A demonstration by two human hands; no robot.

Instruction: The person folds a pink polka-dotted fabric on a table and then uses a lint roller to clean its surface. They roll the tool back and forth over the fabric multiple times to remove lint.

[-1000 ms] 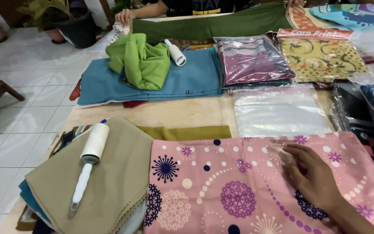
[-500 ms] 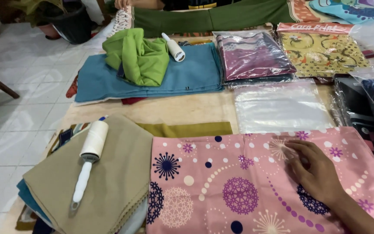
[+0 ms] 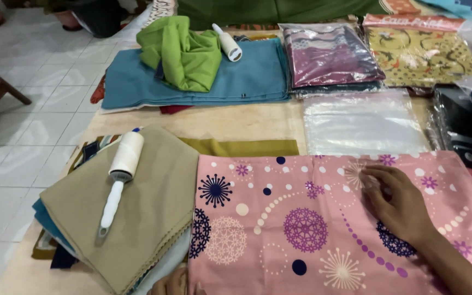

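Pink cloth (image 3: 301,229) lies flat on the table (image 3: 236,123); right hand (image 3: 397,202) rests open, palm down, on its upper right. Left hand (image 3: 170,283) barely shows at its bottom edge, grip unclear. Lint roller (image 3: 120,177) lies on beige cloth (image 3: 154,202), left.

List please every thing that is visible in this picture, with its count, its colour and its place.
patterned cloth: 1, pink with purple and white motifs, front, flat on the table
khaki cloth: 1, beige, front left, on top of a cloth stack
lint roller: 1, white, lying on the khaki cloth
second lint roller: 1, white, back, on the blue cloth
blue cloth: 1, teal blue, folded, back left
green cloth: 1, bright green, crumpled on the blue cloth
clear bag: 1, transparent, behind the patterned cloth
packed fabrics: several, maroon and yellow, back right
right hand: 1, resting on the patterned cloth
left hand: 1, partly seen at the bottom edge
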